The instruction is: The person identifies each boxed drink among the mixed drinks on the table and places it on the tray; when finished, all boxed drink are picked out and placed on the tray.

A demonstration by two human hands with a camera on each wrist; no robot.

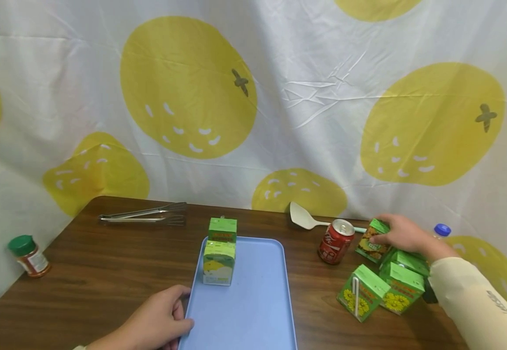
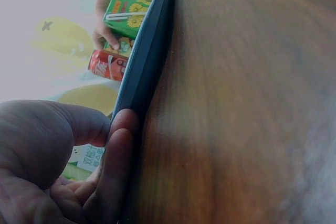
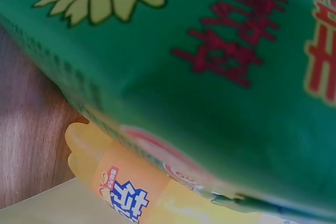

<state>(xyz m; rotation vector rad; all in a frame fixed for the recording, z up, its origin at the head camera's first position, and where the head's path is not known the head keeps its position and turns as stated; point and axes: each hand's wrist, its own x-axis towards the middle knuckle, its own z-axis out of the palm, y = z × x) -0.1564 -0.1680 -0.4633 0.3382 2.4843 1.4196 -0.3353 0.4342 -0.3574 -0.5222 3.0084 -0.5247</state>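
My left hand (image 1: 159, 316) pinches the left edge of a light blue tray (image 1: 253, 296), thumb on top and fingertips under the rim in the left wrist view. Two green juice cartons stand at the tray's far left: a front one with a yellow-and-white side (image 1: 218, 265) and one behind it (image 1: 223, 227). At the right, my right hand (image 1: 404, 236) grips a green-and-brown drink carton (image 1: 371, 248) by its upper part. Close below it are several green cartons with yellow flowers (image 1: 400, 287). One such carton (image 3: 157, 77) fills most of the right wrist view, where the hand is hidden.
A red soda can (image 1: 336, 241) stands left of the gripped carton. Behind lies a white spatula (image 1: 303, 217). A blue-capped bottle (image 1: 442, 230) is beyond the right wrist. Metal tongs (image 1: 144, 215) and a green-lidded spice jar (image 1: 29, 256) are at the left. A patterned curtain (image 1: 280, 121) hangs behind.
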